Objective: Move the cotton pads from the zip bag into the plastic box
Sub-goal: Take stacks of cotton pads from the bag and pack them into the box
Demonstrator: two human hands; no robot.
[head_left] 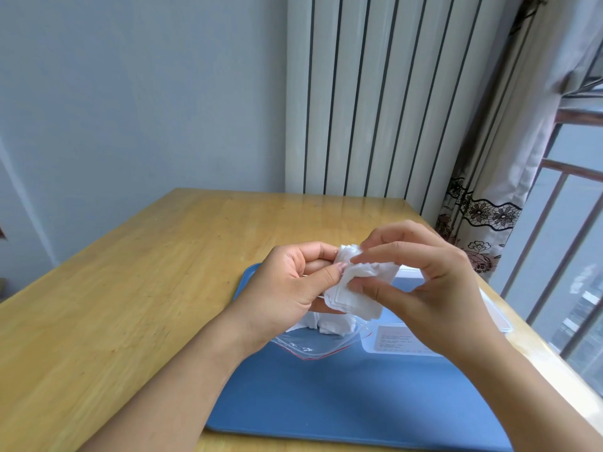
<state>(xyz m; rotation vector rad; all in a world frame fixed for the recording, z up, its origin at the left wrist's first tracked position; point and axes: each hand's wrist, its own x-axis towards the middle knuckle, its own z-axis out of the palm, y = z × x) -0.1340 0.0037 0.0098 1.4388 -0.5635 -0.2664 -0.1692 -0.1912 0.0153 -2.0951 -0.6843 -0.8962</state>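
Observation:
Both hands hold a stack of white cotton pads (354,298) in the air above a blue tray (326,396). My left hand (287,288) grips the stack's left side, thumb on top. My right hand (421,282) pinches the stack's right side with curled fingers. Below them a clear zip bag (313,342) with a red seal line lies on the tray, more white pads inside it. The clear plastic box (489,318) stands on the tray's right part, largely hidden by my right hand; a label shows on its near side.
The tray lies on a wooden table (130,305) set against a grey wall. A white radiator (375,93) stands behind the table. A patterned curtain (483,223) and a barred window (571,239) are close on the right.

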